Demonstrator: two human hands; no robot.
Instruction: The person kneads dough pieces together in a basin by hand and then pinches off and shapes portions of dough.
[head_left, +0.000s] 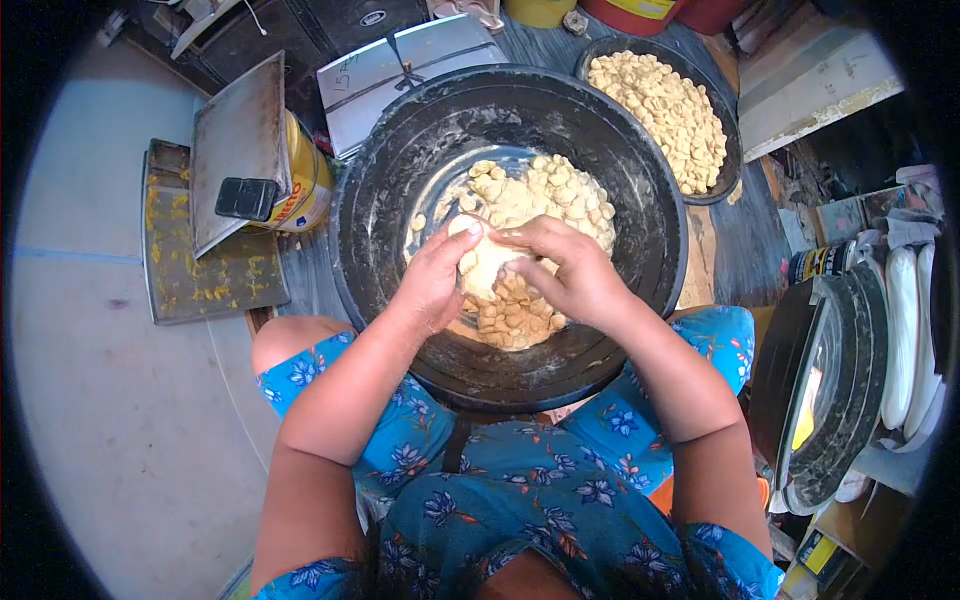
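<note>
A big black basin (pixel 640 230) stands between my knees, with many small pale-yellow dough pieces (pixel 565 190) heaped inside. Over the heap, my left hand (pixel 435 275) is closed around a larger lump of dough (pixel 482 262), thumb on top. My right hand (pixel 575 265) meets the same lump from the other side, its curled fingers and thumb gripping the edge. The lower fingers of my left hand are partly hidden. White flour dusts the basin's inner wall.
A round black tray (pixel 735 160) piled with similar pieces sits at the back right. Behind the basin lies a metal box tied with cord (pixel 410 75). On the left are a yellow bucket (pixel 308 175), a phone (pixel 246 199) on a metal sheet, and a stained tray (pixel 205 270).
</note>
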